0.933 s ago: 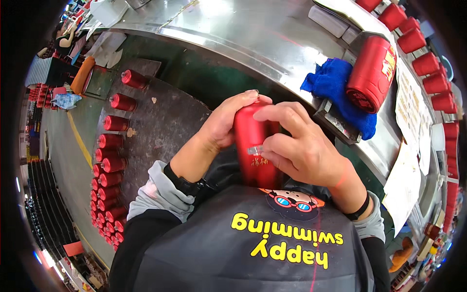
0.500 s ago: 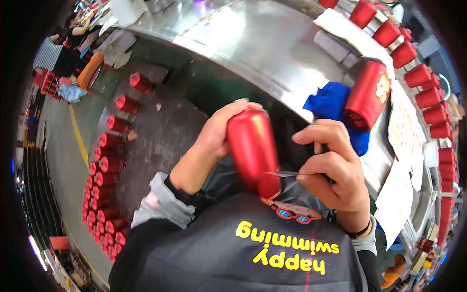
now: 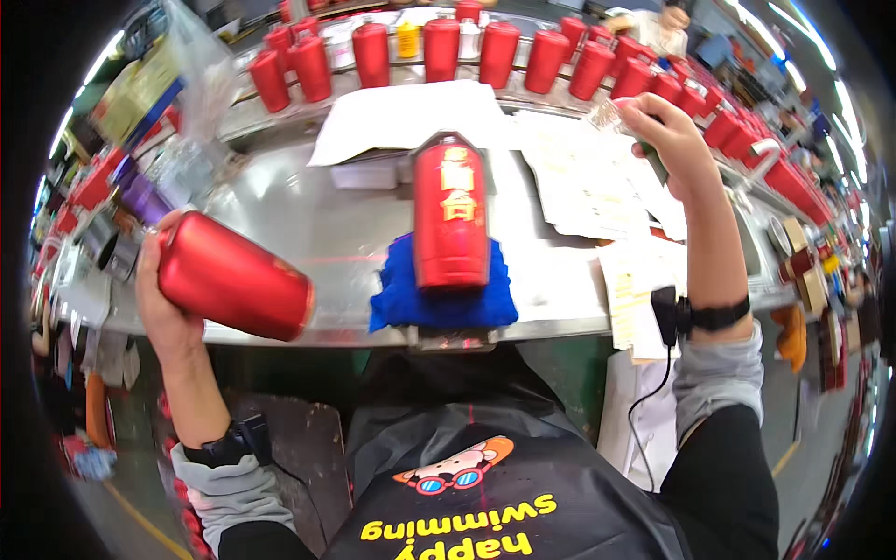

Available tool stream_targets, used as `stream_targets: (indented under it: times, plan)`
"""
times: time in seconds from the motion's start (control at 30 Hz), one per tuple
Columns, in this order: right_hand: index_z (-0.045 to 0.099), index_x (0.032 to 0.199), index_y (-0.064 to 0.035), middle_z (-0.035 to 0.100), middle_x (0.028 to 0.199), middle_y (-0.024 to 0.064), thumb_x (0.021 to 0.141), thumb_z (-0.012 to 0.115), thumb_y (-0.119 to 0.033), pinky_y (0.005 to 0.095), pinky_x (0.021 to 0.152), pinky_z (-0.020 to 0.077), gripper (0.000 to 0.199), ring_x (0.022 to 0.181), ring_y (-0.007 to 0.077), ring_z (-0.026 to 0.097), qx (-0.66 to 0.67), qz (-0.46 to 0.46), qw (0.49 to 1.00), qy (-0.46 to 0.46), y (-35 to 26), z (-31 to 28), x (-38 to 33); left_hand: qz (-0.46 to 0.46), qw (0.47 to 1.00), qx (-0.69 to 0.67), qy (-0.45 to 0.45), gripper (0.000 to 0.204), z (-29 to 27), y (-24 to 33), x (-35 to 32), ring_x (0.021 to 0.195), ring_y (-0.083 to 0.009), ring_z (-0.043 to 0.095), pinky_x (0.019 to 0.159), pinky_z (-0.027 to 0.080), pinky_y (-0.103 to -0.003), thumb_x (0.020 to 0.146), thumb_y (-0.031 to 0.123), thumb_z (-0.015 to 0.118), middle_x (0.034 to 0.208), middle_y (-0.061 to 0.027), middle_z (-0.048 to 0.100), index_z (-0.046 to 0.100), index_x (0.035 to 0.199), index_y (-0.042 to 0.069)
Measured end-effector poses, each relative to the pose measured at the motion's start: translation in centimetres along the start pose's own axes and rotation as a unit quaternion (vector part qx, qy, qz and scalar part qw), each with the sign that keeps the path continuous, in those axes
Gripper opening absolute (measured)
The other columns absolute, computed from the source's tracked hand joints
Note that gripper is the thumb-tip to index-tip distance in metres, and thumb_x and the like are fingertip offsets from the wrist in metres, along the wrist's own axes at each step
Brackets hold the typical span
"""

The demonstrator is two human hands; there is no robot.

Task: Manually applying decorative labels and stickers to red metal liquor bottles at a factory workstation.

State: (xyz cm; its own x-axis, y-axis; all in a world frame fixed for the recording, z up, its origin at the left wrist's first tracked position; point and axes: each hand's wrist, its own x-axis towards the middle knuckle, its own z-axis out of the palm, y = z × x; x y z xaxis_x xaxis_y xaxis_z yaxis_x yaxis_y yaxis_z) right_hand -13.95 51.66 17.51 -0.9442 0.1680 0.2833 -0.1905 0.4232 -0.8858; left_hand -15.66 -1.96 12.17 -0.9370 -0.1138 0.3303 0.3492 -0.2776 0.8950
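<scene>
My left hand point(image 3: 173, 327) is wrapped around a plain glossy red tumbler point(image 3: 233, 275), tilted above the left part of the table. My right hand point(image 3: 677, 140) is raised at the right, above the papers. Between its fingertips is a small translucent piece point(image 3: 605, 115), perhaps film; its exact kind is unclear. Between my hands, a second red tumbler point(image 3: 452, 224) with gold lettering rests on a blue cloth point(image 3: 499, 297). The cloth lies over a holder point(image 3: 453, 339) at the table's near edge.
The metal table point(image 3: 275, 219) carries white paper point(image 3: 406, 117) and printed sheets point(image 3: 583, 187). Several red tumblers point(image 3: 441, 51) line the far side, with a yellow container point(image 3: 407, 41) among them. A purple item point(image 3: 140, 191) stands at left. Another person point(image 3: 658, 30) is at the far right.
The view has swung from my lap to the table. My left hand has carried the plain tumbler leftward, away from my body. My right hand has moved away from it, out over the papers.
</scene>
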Motion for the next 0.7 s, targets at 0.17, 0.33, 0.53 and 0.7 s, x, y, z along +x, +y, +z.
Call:
stream_targets:
  times: [0.17, 0.33, 0.53, 0.7]
  plan:
    - [0.064, 0.086, -0.0089, 0.057, 0.080, -0.0037, 0.088, 0.067, -0.026, 0.0229, 0.059, 0.0354, 0.017, 0.072, 0.0051, 0.046, -0.184, 0.130, 0.972, 0.069, 5.8, -8.1, 5.1, 0.149, 0.953, 0.264, -0.001, 0.035, 0.8, -3.6, 5.6, 0.102, -0.0162, 0.059, 0.091, 0.047, -0.029, 0.099, 0.024, 0.049, 0.115, -0.0094, 0.061, 0.060, 0.117, -0.004]
    - [0.065, 0.087, -0.0158, 0.051, 0.076, -0.0045, 0.084, 0.069, -0.030, 0.0289, 0.059, 0.0357, 0.015, 0.070, 0.0085, 0.044, -0.218, 0.268, 0.938, -0.005, 11.3, -14.1, 7.6, 0.294, 0.820, 0.488, -0.057, 0.035, -0.6, -7.1, 8.3, 0.109, -0.0172, 0.057, 0.094, 0.046, -0.031, 0.101, 0.019, 0.044, 0.123, -0.0105, 0.059, 0.058, 0.120, -0.006]
    - [0.068, 0.085, -0.0104, 0.062, 0.078, 0.0019, 0.077, 0.069, -0.030, 0.0335, 0.065, 0.0455, 0.021, 0.073, 0.0151, 0.056, -0.427, 0.279, 0.840, -0.184, 20.4, -13.6, 8.7, 0.102, 0.944, 0.312, -0.020, 0.035, -2.2, -9.8, 9.8, 0.115, -0.0230, 0.055, 0.098, 0.044, -0.034, 0.102, 0.016, 0.038, 0.129, -0.0145, 0.056, 0.055, 0.124, -0.006]
    - [0.072, 0.084, -0.0109, 0.071, 0.086, 0.0108, 0.071, 0.071, -0.029, 0.0354, 0.075, 0.0525, 0.023, 0.082, 0.0254, 0.067, -0.531, 0.182, 0.807, -0.185, 26.3, -13.5, 9.1, 0.109, 0.932, 0.342, -0.047, 0.040, -0.9, -9.2, 9.6, 0.117, -0.0235, 0.054, 0.100, 0.042, -0.034, 0.103, 0.021, 0.036, 0.129, -0.0160, 0.056, 0.056, 0.123, -0.008]
